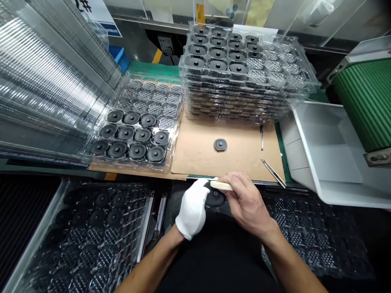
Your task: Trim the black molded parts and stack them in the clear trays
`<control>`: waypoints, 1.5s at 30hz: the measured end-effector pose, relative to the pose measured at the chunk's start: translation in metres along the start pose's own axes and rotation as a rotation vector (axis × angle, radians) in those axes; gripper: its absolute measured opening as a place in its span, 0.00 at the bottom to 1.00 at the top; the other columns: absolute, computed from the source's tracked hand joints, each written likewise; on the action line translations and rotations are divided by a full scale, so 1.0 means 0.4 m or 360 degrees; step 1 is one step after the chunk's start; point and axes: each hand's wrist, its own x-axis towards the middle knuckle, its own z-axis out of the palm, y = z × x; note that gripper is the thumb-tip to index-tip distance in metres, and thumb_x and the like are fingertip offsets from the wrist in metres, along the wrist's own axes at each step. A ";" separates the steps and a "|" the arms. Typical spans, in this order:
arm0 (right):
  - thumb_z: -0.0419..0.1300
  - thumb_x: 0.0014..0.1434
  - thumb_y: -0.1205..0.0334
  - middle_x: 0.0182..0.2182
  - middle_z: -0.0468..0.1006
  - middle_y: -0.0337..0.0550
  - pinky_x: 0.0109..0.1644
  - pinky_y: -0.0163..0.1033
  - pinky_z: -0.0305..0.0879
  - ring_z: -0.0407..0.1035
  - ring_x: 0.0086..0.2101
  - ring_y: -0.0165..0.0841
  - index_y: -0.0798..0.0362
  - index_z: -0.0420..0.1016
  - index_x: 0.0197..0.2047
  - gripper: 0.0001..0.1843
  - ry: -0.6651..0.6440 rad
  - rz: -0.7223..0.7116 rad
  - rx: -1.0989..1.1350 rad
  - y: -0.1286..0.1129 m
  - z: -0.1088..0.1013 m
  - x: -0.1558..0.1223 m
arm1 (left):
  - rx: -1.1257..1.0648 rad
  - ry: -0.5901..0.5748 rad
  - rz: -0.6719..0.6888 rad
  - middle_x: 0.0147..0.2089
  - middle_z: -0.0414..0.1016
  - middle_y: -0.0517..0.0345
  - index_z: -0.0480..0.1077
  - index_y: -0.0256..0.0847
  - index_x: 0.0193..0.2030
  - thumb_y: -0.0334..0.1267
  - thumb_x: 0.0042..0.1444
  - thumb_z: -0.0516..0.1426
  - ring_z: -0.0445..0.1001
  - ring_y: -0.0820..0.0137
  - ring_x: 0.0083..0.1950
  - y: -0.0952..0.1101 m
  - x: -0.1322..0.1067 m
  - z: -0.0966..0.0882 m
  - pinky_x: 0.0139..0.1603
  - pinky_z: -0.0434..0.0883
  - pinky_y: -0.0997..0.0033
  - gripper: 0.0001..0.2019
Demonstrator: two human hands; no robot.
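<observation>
A dark round part (215, 197) sits just under the fingers, gripped at its edge by the white-gloved left hand (192, 209), fingers closed together, apparently to steady it for the other hand. The bare right hand (247, 199) pinches a pale stick (221, 186) between thumb and fingers, across the part's upper edge. Beyond the fingertips, a matching part (220, 144) lies alone on a cardboard sheet (195, 158), with tweezers (274, 173) to the right, seemingly within easy reach. Stacked clear trays (244, 97) stand further ahead.
</observation>
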 end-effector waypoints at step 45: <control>0.57 0.63 0.77 0.40 0.77 0.46 0.45 0.47 0.70 0.69 0.40 0.38 0.48 0.72 0.56 0.22 0.0445 -0.0208 -0.0078 -0.069 0.011 -0.006 | -0.0450 0.0722 -0.0302 0.34 0.76 0.59 0.75 0.39 0.42 0.41 0.64 0.56 0.72 0.72 0.31 0.095 0.079 0.025 0.33 0.72 0.74 0.09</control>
